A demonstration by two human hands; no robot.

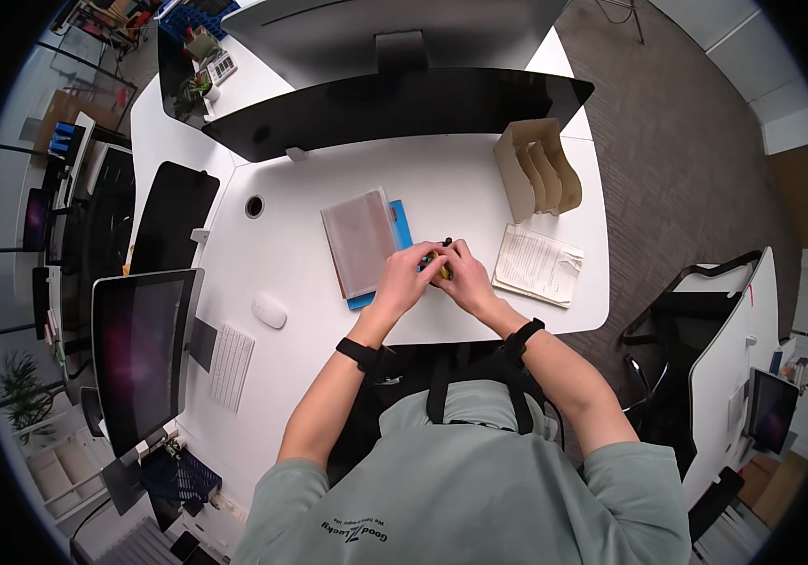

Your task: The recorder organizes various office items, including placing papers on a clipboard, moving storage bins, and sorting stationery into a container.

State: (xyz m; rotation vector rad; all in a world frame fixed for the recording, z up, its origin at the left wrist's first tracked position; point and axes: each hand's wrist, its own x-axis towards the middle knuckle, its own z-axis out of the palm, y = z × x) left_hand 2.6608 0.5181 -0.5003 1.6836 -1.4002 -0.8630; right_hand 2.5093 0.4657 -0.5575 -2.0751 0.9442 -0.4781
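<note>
My left hand (404,274) and my right hand (464,277) meet over the front part of the white desk (298,265). Between them, my fingers are closed around a small yellow and black object (447,271), mostly hidden, so its exact kind cannot be told. A black tip shows above the fingers. Just left of my left hand lies a clear plastic folder (358,244) on top of a blue folder (401,220). To the right of my right hand rests a worn paper booklet (538,265) with writing on its top page.
A cardboard file organizer (538,173) stands at the back right, before a black divider panel (404,106). On the left are a white mouse (270,311), a keyboard (232,367) and a monitor (146,353). A cable hole (254,206) pierces the desk. An office chair (682,339) sits at right.
</note>
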